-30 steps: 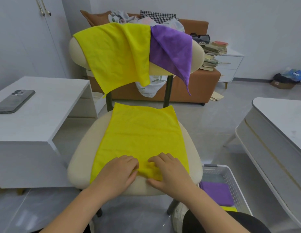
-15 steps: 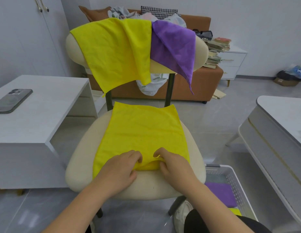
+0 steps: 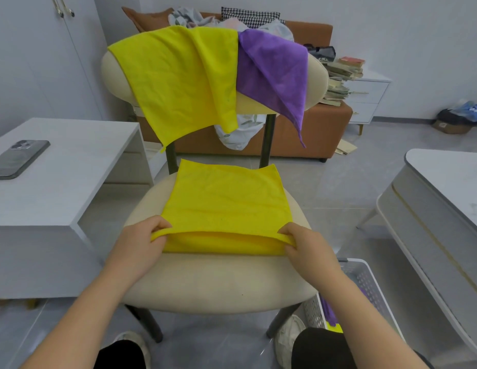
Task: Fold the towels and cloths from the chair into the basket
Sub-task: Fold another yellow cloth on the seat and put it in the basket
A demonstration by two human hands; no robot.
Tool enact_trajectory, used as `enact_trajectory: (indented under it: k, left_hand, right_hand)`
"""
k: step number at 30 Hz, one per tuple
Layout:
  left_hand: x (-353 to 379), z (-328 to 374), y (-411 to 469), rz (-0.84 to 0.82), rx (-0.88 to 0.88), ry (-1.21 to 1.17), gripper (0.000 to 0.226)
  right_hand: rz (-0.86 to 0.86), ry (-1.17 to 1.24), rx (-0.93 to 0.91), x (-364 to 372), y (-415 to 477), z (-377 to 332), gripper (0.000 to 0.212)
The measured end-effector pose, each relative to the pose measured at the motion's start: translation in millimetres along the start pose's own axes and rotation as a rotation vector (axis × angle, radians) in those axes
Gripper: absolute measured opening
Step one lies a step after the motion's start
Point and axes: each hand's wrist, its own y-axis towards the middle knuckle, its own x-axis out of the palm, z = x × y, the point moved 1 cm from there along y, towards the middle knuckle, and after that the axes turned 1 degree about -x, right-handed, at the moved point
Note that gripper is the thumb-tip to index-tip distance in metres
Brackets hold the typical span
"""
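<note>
Left hand [image 3: 137, 245]: pinching the near left corner of the square yellow microfibre cloth [image 3: 226, 201], thumb on top, fingers curled under the hem. Right hand [image 3: 308, 247]: pinching the near right corner the same way. My hands are well apart, with the hem stretched between them.

The near edge is lifted a little, and a second yellow layer shows beneath it. The far edge lies flat on the cream padded chair seat [image 3: 218, 280].

On the cream backrest [image 3: 316, 75] a larger yellow cloth [image 3: 179, 81] is draped over the left part. A purple cloth [image 3: 274, 73] is draped over the right, one corner hanging down. The two meet at the top.

A white perforated plastic basket [image 3: 370, 286] stands on the floor just beside the seat, on my right. A purple item [image 3: 329, 312] lies inside, probably a folded cloth, mostly hidden by the seat and my arm.

To my left is a white table [image 3: 59, 187] with a dark smartphone [image 3: 17, 158] flat on it. Behind the chair is a brown sofa [image 3: 325, 129] piled with fabric
</note>
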Motion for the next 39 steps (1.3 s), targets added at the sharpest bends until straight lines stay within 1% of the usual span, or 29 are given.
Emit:
enact_trajectory:
  k: [2,5,7,10,12,14,17,19,21,25,29,32,34,36,39]
  left_hand:
    - [-2.1,-3.0,3.3,0.038,-0.054,-0.049,0.027]
    - [-4.2,-10.2,7.8,0.086,-0.138,-0.174,0.018]
    - [-6.6,-11.6,9.4,0.114,-0.194,-0.297,0.016]
    - [-7.9,-10.7,9.6,0.124,-0.257,-0.405,0.013]
    - [-7.2,-9.8,9.6,0.125,-0.261,-0.425,0.013]
    - [-5.9,-10.4,10.8,0.135,-0.247,-0.406,0.015]
    - [-6.6,-9.9,11.0,0.143,-0.223,-0.400,0.020]
    - [-8.0,-7.5,10.2,0.134,-0.210,-0.437,0.023]
    - [-8.2,-6.1,9.7,0.122,-0.207,-0.439,0.022]
    - [-5.8,-1.9,7.0,0.087,-0.204,-0.380,0.025]
    - [-3.8,-3.7,6.5,0.014,-0.202,-0.373,0.027]
    - [-3.0,-4.1,6.2,-0.021,-0.194,-0.346,0.025]
    - [-2.8,-3.2,6.1,-0.016,-0.188,-0.354,0.034]
    - [-0.9,-3.5,8.2,0.014,-0.181,-0.353,0.039]
    - [6.7,-6.7,18.1,0.082,-0.157,-0.327,0.034]
  right_hand:
    - [0.013,0.030,0.046,-2.7,1.0,4.4,0.032]
    - [0.067,0.175,0.083,-5.5,3.7,9.0,0.030]
    - [0.103,0.293,0.112,-8.0,6.1,10.0,0.029]
    - [0.158,0.537,0.145,-11.7,8.5,9.9,0.030]
    - [0.187,0.710,0.177,-12.5,9.0,10.1,0.029]
    - [0.209,0.813,0.195,-11.9,10.5,11.4,0.026]
    - [0.223,0.833,0.171,-12.8,13.7,12.1,0.017]
    - [0.205,0.848,0.165,-14.6,14.5,13.0,0.022]
    - [0.188,0.846,0.172,-16.8,13.5,13.9,0.026]
    - [0.188,0.797,0.192,-17.8,10.0,16.1,0.026]
    - [0.120,0.729,0.179,-14.1,8.9,16.1,0.025]
    - [0.091,0.711,0.183,-11.6,10.1,16.1,0.029]
    - [0.077,0.701,0.182,-9.5,12.2,16.4,0.031]
    - [0.076,0.690,0.180,-7.6,15.0,15.2,0.029]
    - [0.101,0.672,0.178,-5.8,25.8,12.0,0.024]
